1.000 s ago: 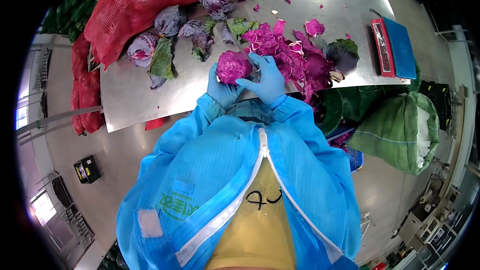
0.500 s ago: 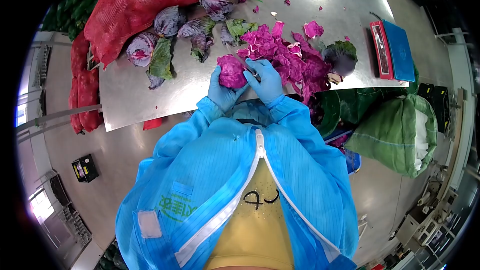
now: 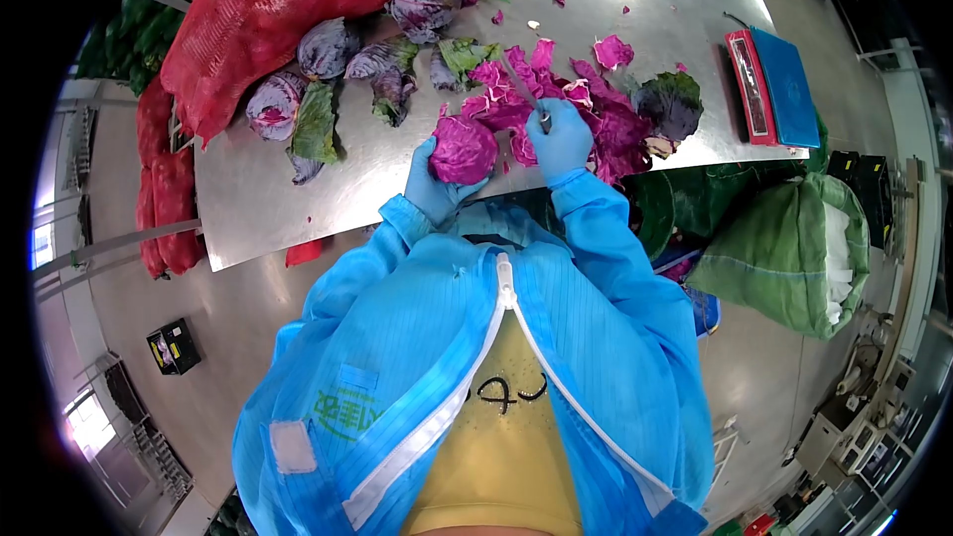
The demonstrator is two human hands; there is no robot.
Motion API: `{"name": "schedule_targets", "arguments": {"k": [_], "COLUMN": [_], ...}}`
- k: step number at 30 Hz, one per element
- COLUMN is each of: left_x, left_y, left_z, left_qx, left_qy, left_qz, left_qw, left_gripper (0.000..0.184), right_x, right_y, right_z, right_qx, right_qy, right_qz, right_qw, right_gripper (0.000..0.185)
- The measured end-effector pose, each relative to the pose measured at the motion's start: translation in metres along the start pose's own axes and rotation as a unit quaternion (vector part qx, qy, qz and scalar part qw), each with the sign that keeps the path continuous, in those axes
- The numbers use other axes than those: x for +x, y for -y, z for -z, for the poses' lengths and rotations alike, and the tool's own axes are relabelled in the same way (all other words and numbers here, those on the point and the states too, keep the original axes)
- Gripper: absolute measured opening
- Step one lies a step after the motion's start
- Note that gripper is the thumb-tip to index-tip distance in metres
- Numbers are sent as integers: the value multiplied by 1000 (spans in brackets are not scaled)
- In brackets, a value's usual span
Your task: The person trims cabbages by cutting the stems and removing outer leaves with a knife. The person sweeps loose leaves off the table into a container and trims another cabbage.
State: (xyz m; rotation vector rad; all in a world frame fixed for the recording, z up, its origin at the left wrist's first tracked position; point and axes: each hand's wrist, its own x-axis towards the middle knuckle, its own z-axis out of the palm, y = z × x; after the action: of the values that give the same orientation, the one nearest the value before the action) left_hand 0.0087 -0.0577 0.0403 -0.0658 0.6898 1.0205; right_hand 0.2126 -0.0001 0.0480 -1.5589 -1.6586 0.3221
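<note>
My left hand (image 3: 433, 189) is wrapped around the left and lower side of a peeled red cabbage (image 3: 464, 150), close to the table's front edge. In my right hand (image 3: 563, 142) is a knife (image 3: 520, 82) with a dark handle, its thin blade angled up and left over a pile of purple cabbage leaves (image 3: 610, 127). The knife is apart from the cabbage. Both hands wear blue gloves. Beyond the left hand lie unpeeled red cabbages (image 3: 275, 104) and loose outer leaves (image 3: 317, 123).
A red mesh sack (image 3: 263, 25) covers the back left of the metal table (image 3: 288, 203). At its right end stand a red box (image 3: 751, 87) and a blue folder-like item (image 3: 785, 87). A green woven sack (image 3: 766, 263) sits below the right edge.
My right hand has moved right with the knife, away from the cabbage. The left hand still holds the cabbage, which now shows more of its surface.
</note>
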Motion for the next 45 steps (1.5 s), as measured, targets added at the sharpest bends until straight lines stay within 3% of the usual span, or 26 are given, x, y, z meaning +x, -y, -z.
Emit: {"name": "schedule_targets", "arguments": {"k": [5,7,8,9,10,13,15,16,18,19,20,21,23,25,27,28,30,31,34,35,36,38,39,42,43,45], "left_x": [-6,-4,-8,-14,-18,-20,-17,-12,-7,-7,-7,-8,-8,-3,-2,-1,-3,-6,-12,-17,-19,-7,-9,-3,-9,3], "left_y": [-10,-18,-19,-18,-19,-20,-17,-14,-11,-11,-11,-10,-6,-5,-6,-8,-9,-8,-11,-11,-11,-8,-7,-9,-8,-13], "left_z": [-10,-15,-17,-20,-22,-30,-28,-23,-17,-16,-15,-14,-7,3,10,13,15,15,8,4,2,13,0,1,-5,8], "left_qx": [-72,92,92,474,756,730,716,659,597,322,7,7,-11,6,23,34,46,96,211,190,169,93,147,274,253,2], "left_qy": [97,329,329,314,233,211,209,196,183,192,175,177,221,190,160,168,176,185,182,178,174,224,294,285,212,201], "left_qz": [112,139,139,-88,-296,-277,-279,-248,-212,-61,97,97,94,78,64,64,64,61,54,105,157,177,123,8,-3,112], "left_qw": [986,930,930,818,535,589,605,682,752,925,980,979,971,979,985,983,981,976,959,960,957,954,936,918,944,973], "left_gripper": [60,51,51,47,43,41,42,46,50,56,62,62,73,75,76,76,76,76,76,76,76,71,57,31,46,66], "right_x": [19,17,16,17,16,10,4,1,-6,-9,-13,-12,-14,-17,-24,-27,-34,-31,-19,-10,-2,16,19,23,19,12], "right_y": [-17,-31,-37,-41,-41,-24,11,24,40,38,32,34,39,42,39,39,43,41,35,35,31,19,9,1,13,33], "right_z": [7,4,4,8,7,17,29,33,39,34,26,25,29,31,26,23,18,11,20,23,20,27,28,27,34,45], "right_qx": [-43,-60,-78,-77,-76,-58,159,263,253,252,377,492,496,499,429,429,336,259,168,164,139,120,119,10,43,98], "right_qy": [41,42,43,93,93,28,59,161,270,268,308,341,317,291,242,241,104,22,46,48,-25,16,15,-13,-13,17], "right_qz": [-67,-85,-102,-137,-136,-87,-74,-126,-77,-78,-164,-244,-231,-220,-209,-208,-190,-120,-94,-76,-17,-120,-121,-25,-15,13], "right_qw": [996,994,991,983,983,994,983,943,926,927,858,763,775,786,845,845,917,958,980,982,990,985,985,1000,999,995], "right_gripper": [16,16,16,27,27,45,58,56,54,54,51,49,45,41,33,33,26,24,24,26,26,32,32,38,41,41]}}
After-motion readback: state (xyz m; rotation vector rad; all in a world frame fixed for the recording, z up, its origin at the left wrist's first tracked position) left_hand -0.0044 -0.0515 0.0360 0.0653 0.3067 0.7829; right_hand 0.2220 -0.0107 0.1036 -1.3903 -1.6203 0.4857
